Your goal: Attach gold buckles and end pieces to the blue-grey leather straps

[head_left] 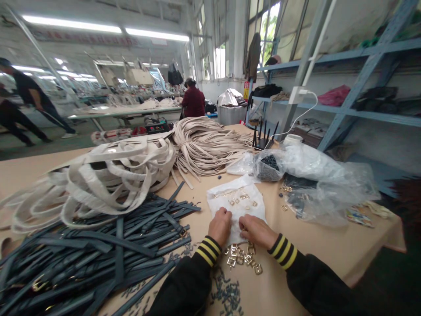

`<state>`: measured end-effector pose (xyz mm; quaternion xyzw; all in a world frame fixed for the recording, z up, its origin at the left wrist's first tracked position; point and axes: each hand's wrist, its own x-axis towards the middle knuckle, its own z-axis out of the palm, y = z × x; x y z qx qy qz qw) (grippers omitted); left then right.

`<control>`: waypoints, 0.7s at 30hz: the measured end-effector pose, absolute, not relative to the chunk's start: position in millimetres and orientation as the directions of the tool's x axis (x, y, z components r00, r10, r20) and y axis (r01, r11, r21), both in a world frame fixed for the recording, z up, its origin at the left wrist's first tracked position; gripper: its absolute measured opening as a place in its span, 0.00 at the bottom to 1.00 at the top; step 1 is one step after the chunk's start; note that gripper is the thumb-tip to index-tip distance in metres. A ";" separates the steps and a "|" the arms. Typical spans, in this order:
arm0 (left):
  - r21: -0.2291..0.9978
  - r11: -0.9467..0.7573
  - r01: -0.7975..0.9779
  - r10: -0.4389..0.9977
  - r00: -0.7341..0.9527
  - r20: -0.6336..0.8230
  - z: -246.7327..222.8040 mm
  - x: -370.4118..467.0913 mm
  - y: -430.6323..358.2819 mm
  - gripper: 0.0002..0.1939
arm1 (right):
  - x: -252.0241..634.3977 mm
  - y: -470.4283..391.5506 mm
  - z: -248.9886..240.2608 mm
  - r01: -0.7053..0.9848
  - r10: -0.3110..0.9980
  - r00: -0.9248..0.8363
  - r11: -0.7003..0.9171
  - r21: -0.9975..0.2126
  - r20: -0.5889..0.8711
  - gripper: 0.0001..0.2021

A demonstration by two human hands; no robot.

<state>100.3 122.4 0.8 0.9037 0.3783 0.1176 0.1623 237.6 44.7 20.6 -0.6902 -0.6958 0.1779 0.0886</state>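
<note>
My left hand [220, 227] is closed over the near left part of a white sheet [235, 186]; what its curled fingers hold is hidden. My right hand [257, 230] is beside it, fingers bent in a pinch on something too small to make out. Small gold pieces [242, 196] are scattered on the far half of the sheet. Just below my hands, several gold buckles [240, 256] lie in a loose group on the brown table. Nearer still is a scatter of small dark pieces [226, 292].
Dark straps [112, 245] are heaped at the left, with beige straps [204, 142] and pale looped bands [115, 175] behind. Clear plastic bags [312, 171] and a black router [263, 139] stand right. A seated person [193, 100] and walking people [31, 98] are farther off.
</note>
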 end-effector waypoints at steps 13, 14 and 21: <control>0.379 -0.772 0.510 0.628 0.700 0.339 -24.1 84.6 112.9 0.09 | 257.2 121.8 29.3 0.935 0.992 0.121 -0.120 -0.333 -0.017 0.08; 0.381 -0.778 0.499 0.620 0.706 0.342 -26.0 83.9 112.6 0.09 | 259.0 126.0 23.6 0.940 0.991 0.127 -0.135 -0.314 -0.045 0.07; 0.399 -0.738 0.544 0.664 0.687 0.294 -25.8 82.4 106.9 0.09 | 256.0 128.2 18.4 0.959 0.994 0.042 -0.067 -0.274 -0.097 0.11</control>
